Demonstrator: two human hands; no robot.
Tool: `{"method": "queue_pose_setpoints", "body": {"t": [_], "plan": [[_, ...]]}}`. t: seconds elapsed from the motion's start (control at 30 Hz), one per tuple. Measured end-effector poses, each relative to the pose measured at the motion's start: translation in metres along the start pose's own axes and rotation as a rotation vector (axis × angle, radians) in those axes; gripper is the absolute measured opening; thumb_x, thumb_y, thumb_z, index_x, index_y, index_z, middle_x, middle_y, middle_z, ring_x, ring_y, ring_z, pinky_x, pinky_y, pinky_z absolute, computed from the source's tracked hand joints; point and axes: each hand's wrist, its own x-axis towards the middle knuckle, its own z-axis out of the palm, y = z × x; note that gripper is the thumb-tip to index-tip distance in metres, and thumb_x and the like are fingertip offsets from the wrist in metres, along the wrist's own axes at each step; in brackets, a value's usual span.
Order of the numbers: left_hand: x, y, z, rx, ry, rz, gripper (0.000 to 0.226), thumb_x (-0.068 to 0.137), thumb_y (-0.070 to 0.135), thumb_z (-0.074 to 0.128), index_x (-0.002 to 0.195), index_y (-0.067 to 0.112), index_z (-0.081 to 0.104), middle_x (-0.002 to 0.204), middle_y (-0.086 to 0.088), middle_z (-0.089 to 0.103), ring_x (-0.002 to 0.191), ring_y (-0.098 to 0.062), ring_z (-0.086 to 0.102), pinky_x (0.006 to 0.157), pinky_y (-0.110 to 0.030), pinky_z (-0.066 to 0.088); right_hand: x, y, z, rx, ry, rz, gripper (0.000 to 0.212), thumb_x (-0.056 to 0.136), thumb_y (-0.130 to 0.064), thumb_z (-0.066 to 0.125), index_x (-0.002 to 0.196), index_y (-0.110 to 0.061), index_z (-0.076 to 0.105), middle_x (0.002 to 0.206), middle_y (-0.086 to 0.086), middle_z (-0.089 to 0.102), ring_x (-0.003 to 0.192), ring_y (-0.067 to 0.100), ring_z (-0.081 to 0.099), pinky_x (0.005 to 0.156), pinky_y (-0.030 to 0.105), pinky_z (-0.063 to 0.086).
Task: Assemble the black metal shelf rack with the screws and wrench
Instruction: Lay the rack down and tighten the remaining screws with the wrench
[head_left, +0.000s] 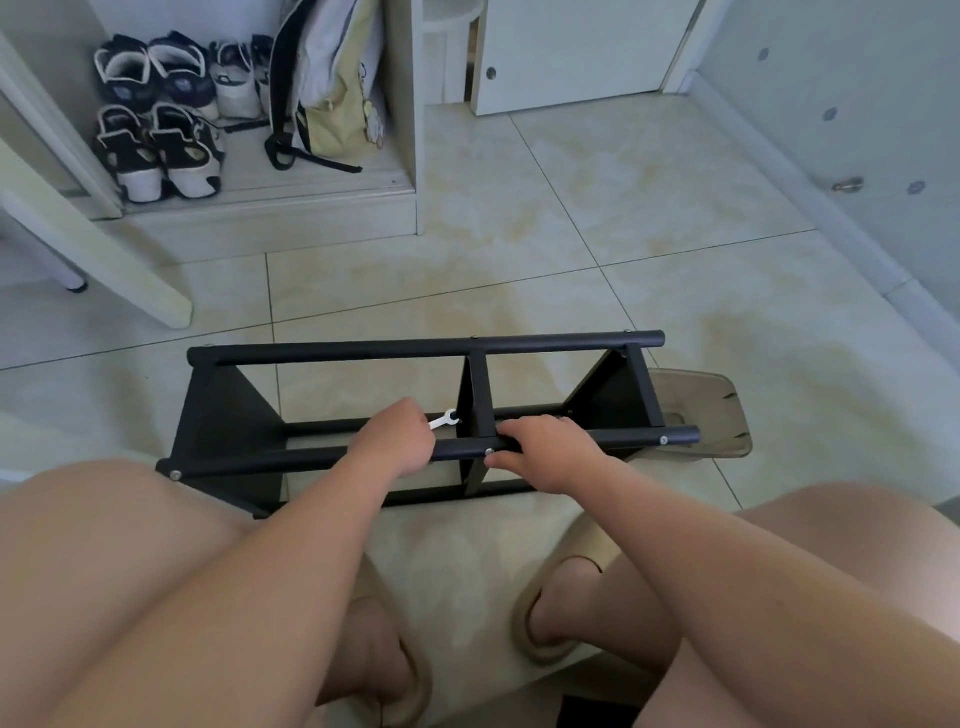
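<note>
The left hand grips the wrench, which points right to the middle panel; the right hand clasps the near bar just beyond

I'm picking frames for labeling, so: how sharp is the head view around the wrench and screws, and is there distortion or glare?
Head view: slightly soft; the wrench in the left hand is readable, each screw on the shelf rack a small bright dot. Head view: wide-angle bending toward the edges. Head view: even light, faint sheen on the floor tiles, no harsh glare.
</note>
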Motion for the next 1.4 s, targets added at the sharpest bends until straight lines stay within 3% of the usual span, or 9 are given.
{"method": "queue_pose_setpoints", "body": {"t": [0.23, 0.3, 0.4, 0.6, 0.8, 0.97, 1.13, 1.27, 1.4], "plan": [[-0.008, -0.003, -0.001, 0.051, -0.198, -0.035, 0.026, 0.09, 0.002, 0.048, 0.1, -0.001, 0.071, 0.09, -0.016, 0.071, 0.075, -0.029, 0.064, 0.069, -0.034, 0.048, -0.005, -0.01, -0.002, 0.088, -0.136, 0.066, 0.036, 0.087, -0.062, 0.066, 0.079, -0.029, 0.057, 0.079, -0.005, 0.059, 0.078, 0.019, 0.058, 0.063, 0.032, 0.044], [-0.006, 0.0, -0.002, 0.028, -0.206, -0.028, 0.027, 0.096, 0.004, 0.045, 0.107, -0.002, 0.068, 0.078, -0.008, 0.062, 0.064, -0.02, 0.056, 0.062, -0.029, 0.047, -0.003, -0.008, -0.004, 0.096, -0.134, 0.095, 0.045, 0.082, -0.065, 0.07, 0.102, -0.025, 0.065, 0.097, -0.003, 0.065, 0.093, 0.022, 0.062, 0.077, 0.034, 0.051], [-0.003, 0.002, -0.005, 0.011, -0.194, -0.024, 0.028, 0.099, 0.008, 0.041, 0.11, 0.0, 0.066, 0.075, -0.003, 0.055, 0.069, -0.022, 0.057, 0.065, -0.03, 0.049, 0.0, -0.006, -0.009, 0.038, -0.052, 0.067, 0.097, 0.072, -0.07, 0.076, 0.148, -0.025, 0.038, 0.14, 0.003, 0.051, 0.128, 0.027, 0.049, 0.104, 0.045, 0.046], [0.005, -0.001, -0.005, 0.091, -0.292, 0.01, 0.024, 0.095, 0.01, 0.044, 0.099, 0.001, 0.066, 0.086, -0.011, 0.06, 0.076, -0.026, 0.052, 0.072, -0.034, 0.042, 0.023, 0.001, -0.02, -0.405, 0.069, -0.115, 0.148, 0.051, -0.098, 0.057, 0.158, -0.029, -0.018, 0.167, 0.006, -0.02, 0.152, 0.034, -0.023, 0.121, 0.06, -0.005], [0.018, -0.004, -0.009, 0.113, -0.37, 0.005, 0.019, 0.092, 0.018, 0.05, 0.09, 0.007, 0.066, 0.093, -0.008, 0.064, 0.084, -0.027, 0.057, 0.081, -0.035, 0.049, 0.048, 0.006, -0.023, -0.456, -0.069, -0.182, 0.154, 0.042, -0.103, 0.052, 0.152, -0.035, -0.033, 0.16, 0.001, -0.038, 0.147, 0.032, -0.036, 0.116, 0.069, -0.012], [0.022, -0.005, -0.011, 0.03, -0.371, 0.031, 0.029, 0.091, 0.024, 0.062, 0.111, 0.007, 0.073, 0.115, -0.012, 0.07, 0.107, -0.029, 0.063, 0.102, -0.043, 0.049, 0.05, 0.015, -0.016, -0.422, -0.04, -0.205, 0.15, 0.039, -0.106, 0.044, 0.146, -0.04, -0.039, 0.16, -0.002, -0.039, 0.149, 0.031, -0.033, 0.116, 0.068, -0.014], [0.026, -0.007, -0.011, -0.186, -0.342, -0.009, 0.025, 0.085, 0.018, 0.064, 0.101, 0.001, 0.074, 0.102, -0.02, 0.073, 0.079, -0.024, 0.058, 0.092, -0.041, 0.052, 0.051, 0.016, -0.016, -0.409, -0.034, -0.204, 0.149, 0.038, -0.108, 0.04, 0.144, -0.041, -0.041, 0.159, -0.002, -0.04, 0.149, 0.03, -0.033, 0.116, 0.067, -0.015], [0.027, -0.006, -0.011, -0.329, -0.368, -0.038, 0.013, 0.085, 0.024, 0.069, 0.092, 0.016, 0.077, 0.086, -0.001, 0.071, 0.077, -0.016, 0.065, 0.074, -0.028, 0.048, 0.05, 0.014, -0.017, -0.404, -0.049, -0.189, 0.149, 0.037, -0.107, 0.041, 0.142, -0.043, -0.042, 0.159, -0.003, -0.04, 0.148, 0.029, -0.034, 0.116, 0.067, -0.015], [0.028, 0.001, -0.005, -0.516, -0.384, -0.096, 0.015, 0.089, 0.029, 0.071, 0.095, 0.016, 0.074, 0.104, 0.001, 0.073, 0.089, -0.011, 0.069, 0.096, -0.038, 0.05, 0.048, 0.012, -0.02, -0.404, -0.067, -0.177, 0.149, 0.037, -0.105, 0.042, 0.146, -0.043, -0.038, 0.16, -0.004, -0.039, 0.148, 0.028, -0.034, 0.117, 0.066, -0.013]]}}
